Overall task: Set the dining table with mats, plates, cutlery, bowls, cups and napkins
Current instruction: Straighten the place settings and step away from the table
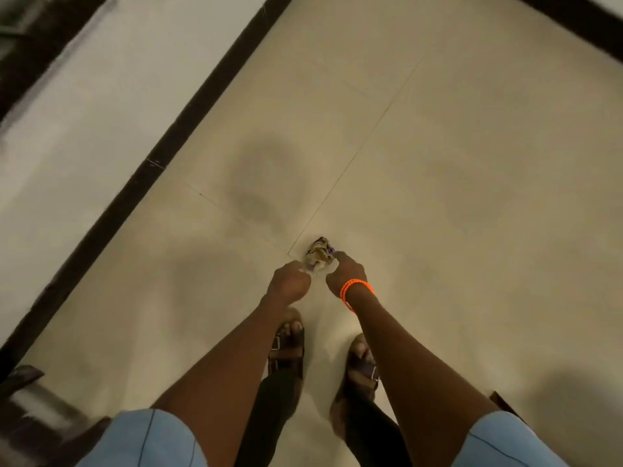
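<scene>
1. A pale tiled floor [438, 163] is filling most of the view, with thin grout lines crossing near the middle and soft shadows lying on it.
2. A cream wall [84, 112] is running along the left, with a dark skirting strip [188, 119] edging its foot where it meets the floor.
3. Two bare forearms are reaching down and forward from light blue sleeves [145, 439] at the bottom edge.
4. Two feet in brown buckled sandals [286, 348] are standing on the floor beneath the arms.
5. The left hand [288, 281] is curling into a loose fist, its fingertips pinching the near left edge of the crumpled napkin.
6. The right hand [345, 269] is curling too, pinching the napkin's right side; an orange bracelet [357, 291] is circling that wrist.
7. The crumpled napkin [318, 254], white with dark patterned patches, is sitting between both hands, above the floor where the grout lines cross; whether it is touching the floor cannot be told.
</scene>
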